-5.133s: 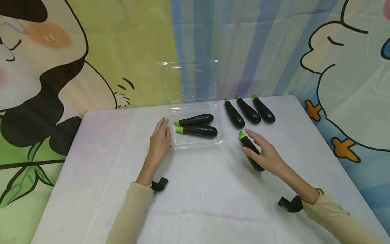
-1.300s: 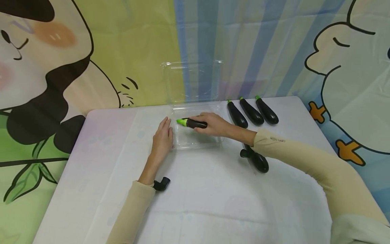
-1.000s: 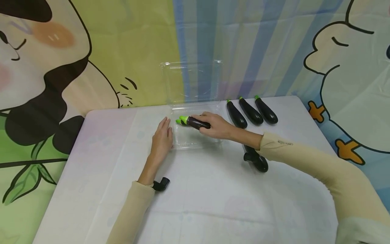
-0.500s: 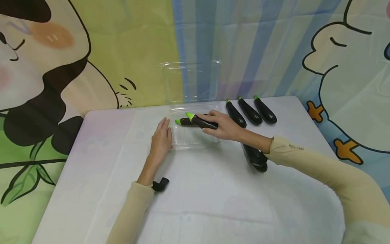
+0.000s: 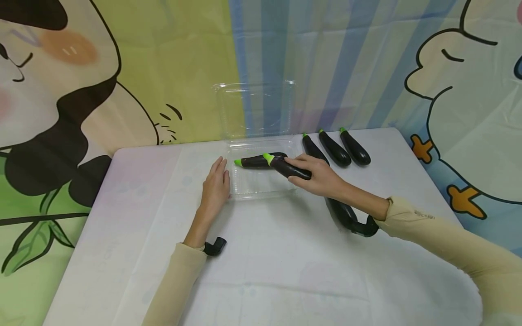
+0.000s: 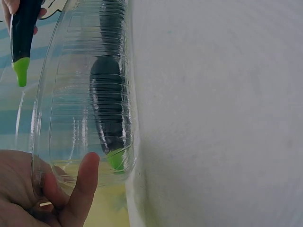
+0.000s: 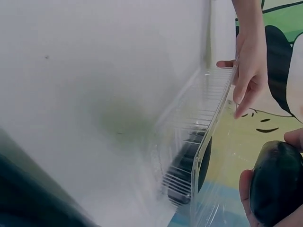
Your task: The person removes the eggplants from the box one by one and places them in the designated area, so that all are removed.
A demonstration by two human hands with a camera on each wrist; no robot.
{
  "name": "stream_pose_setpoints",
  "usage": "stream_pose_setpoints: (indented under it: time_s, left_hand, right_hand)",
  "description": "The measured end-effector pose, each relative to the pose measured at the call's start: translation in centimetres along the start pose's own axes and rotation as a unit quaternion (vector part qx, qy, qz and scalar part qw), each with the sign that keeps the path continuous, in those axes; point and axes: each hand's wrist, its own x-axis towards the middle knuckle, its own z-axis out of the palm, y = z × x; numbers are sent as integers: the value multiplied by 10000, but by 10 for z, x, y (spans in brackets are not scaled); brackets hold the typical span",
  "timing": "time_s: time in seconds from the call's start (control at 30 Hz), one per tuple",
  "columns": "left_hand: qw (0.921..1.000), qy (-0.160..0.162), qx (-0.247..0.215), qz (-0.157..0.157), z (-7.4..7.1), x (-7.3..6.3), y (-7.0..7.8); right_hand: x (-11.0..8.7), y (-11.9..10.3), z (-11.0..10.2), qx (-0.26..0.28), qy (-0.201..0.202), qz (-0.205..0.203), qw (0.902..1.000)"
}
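Note:
My right hand (image 5: 320, 176) grips an eggplant (image 5: 289, 169) by its thick end, its green stem pointing to the far left, above the right part of a clear plastic clamshell box (image 5: 261, 188). Another eggplant (image 5: 257, 161) lies in the box, along its back part, and shows through the wall in the left wrist view. My left hand (image 5: 215, 185) rests against the box's left side with fairly straight fingers. The left wrist view shows that hand's thumb (image 6: 85, 189) by the box's near corner. The lid (image 5: 257, 108) stands raised at the back.
Three eggplants (image 5: 335, 148) lie side by side at the back right of the white table (image 5: 261, 271). One more eggplant (image 5: 340, 212) lies partly hidden under my right forearm. A printed cloth (image 5: 195, 68) hangs behind the table's back edge.
Two eggplants lay in the box 5.1 s ago, with my right hand over the eggplant on the table. Since then, my right hand has gripped one in the box and drawn it up and rightward.

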Motion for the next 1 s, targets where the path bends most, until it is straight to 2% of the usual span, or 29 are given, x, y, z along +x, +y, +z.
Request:
stream_pose_setpoints:
  time_s: [0.2, 0.5, 0.8, 1.0]
  left_hand:
    - [9999, -77, -47, -103, -1, 0, -1]
    - [9998, -111, -126, -67, -1, -1, -1]
    - [9998, -114, -141, -97, 0, 0, 0]
    - [9998, -128, -93, -106, 0, 0, 0]
  right_hand:
    - [-17, 8, -4, -1, 361, 37, 9993]
    - [-51, 21, -11, -95, 327, 838, 9959]
    - [-86, 30, -18, 25, 484, 1267, 9908]
    - [-109, 41, -17, 92, 1009, 1681, 9805]
